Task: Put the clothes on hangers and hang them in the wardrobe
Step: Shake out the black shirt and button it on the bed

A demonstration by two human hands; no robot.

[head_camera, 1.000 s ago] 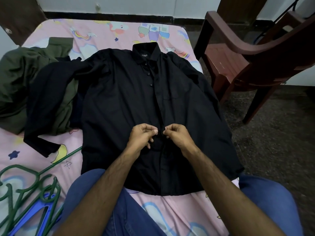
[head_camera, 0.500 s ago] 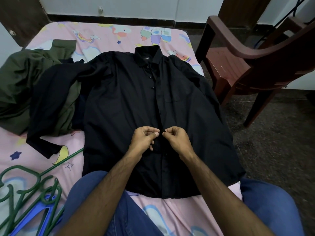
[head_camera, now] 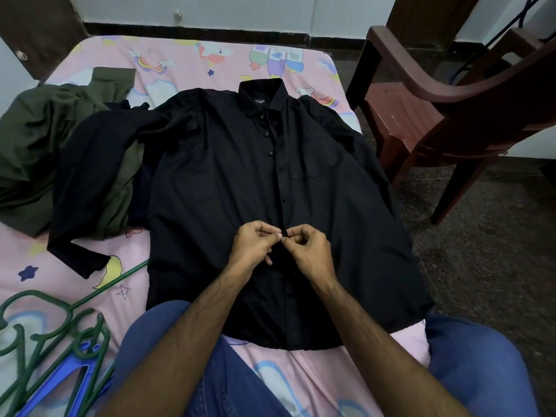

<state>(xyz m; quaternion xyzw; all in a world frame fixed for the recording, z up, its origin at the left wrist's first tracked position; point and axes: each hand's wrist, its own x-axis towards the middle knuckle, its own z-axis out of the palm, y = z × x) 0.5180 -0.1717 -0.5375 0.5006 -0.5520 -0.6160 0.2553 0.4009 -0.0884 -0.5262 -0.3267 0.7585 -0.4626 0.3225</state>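
Note:
A black button-up shirt (head_camera: 216, 188) lies flat, front up, on the pink patterned bed (head_camera: 186, 61), collar pointing away from me. My left hand (head_camera: 255, 245) and my right hand (head_camera: 307, 251) meet at the shirt's button placket about midway down, and each pinches the fabric there with thumb and fingers. An olive green garment (head_camera: 33, 145) lies bunched at the left, partly under the shirt's left sleeve. Several green hangers (head_camera: 45, 335) and a blue hanger (head_camera: 60, 377) lie at the bed's lower left.
A dark brown plastic chair (head_camera: 421, 121) stands on the floor right of the bed. My legs in blue jeans (head_camera: 481, 365) are at the bed's near edge. A dark wooden door (head_camera: 39, 28) is at the far left, a white wall behind the bed.
Both hands stay pinched at the placket and have moved slightly closer together. The camera has tilted a little, so the shirt sits lower in view.

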